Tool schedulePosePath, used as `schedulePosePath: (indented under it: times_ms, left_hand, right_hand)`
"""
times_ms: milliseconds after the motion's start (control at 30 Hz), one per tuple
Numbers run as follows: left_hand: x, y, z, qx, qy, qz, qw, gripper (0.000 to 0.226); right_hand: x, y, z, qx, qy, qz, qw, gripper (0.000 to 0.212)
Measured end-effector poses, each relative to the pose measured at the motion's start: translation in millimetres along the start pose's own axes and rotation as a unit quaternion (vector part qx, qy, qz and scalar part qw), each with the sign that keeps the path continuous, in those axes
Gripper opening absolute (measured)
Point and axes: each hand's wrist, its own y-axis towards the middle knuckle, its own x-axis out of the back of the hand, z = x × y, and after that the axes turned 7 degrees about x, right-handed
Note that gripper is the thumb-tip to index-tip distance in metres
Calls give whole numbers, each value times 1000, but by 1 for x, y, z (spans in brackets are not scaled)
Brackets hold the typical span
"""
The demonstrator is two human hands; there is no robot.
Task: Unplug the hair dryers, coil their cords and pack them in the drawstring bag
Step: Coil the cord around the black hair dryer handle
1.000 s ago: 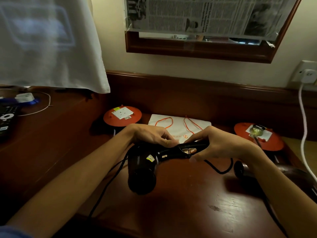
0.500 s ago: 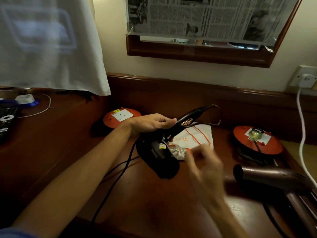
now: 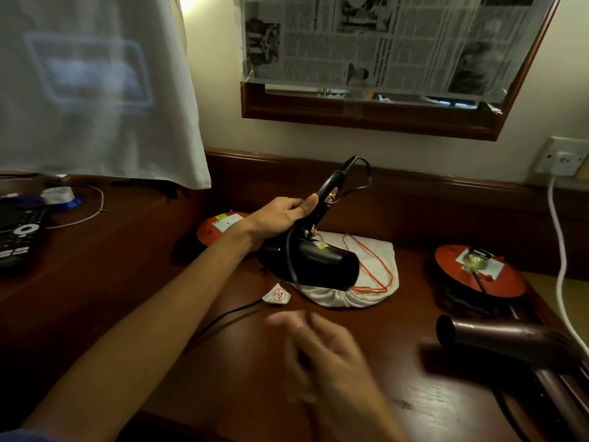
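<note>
My left hand [image 3: 282,216] was clamped round the handle of the black hair dryer [image 3: 314,260], fingers curled over it, holding it tilted with the handle up and away and the barrel low, just over the white drawstring bag [image 3: 376,275]. My right hand [image 3: 322,352] was nearer me than that grip, too blurred for me to tell whether its fingers pinched the black cord [image 3: 229,317] that ran down from the dryer. I judged I was at the coiling step for this dryer; next I needed to catch the cord and loop it. The brown hair dryer [image 3: 497,339] lay well to the right of the grip, apparently still plugged into the orange socket reel [image 3: 478,269]. Half a second before, the right hand had been up beside the bag's mouth; it had since dropped back towards me.
</note>
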Motion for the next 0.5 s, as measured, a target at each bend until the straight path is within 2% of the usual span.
schedulePosePath:
  times_ms: [100, 200, 267, 400, 500]
  left_hand:
    - [18, -9, 7, 9, -6, 12, 1000, 56]
    - [14, -22, 8, -14, 57, 41, 997, 45]
    - [8, -28, 8, -20, 71, 57, 996, 49]
    - [-7, -41, -1, -26, 69, 131, 989, 47]
    - [-22, -46, -6, -32, 93, 176, 980, 42]
  right_hand:
    - [36, -19, 46, -19, 6, -13, 1000, 40]
    - [64, -25, 84, -30, -111, -17, 993, 31]
    - [74, -21, 101, -10, -185, -26, 982, 25]
    - [81, 2, 108, 50, -382, -14, 923, 18]
    - [90, 24, 89, 56, -388, -32, 919, 26]
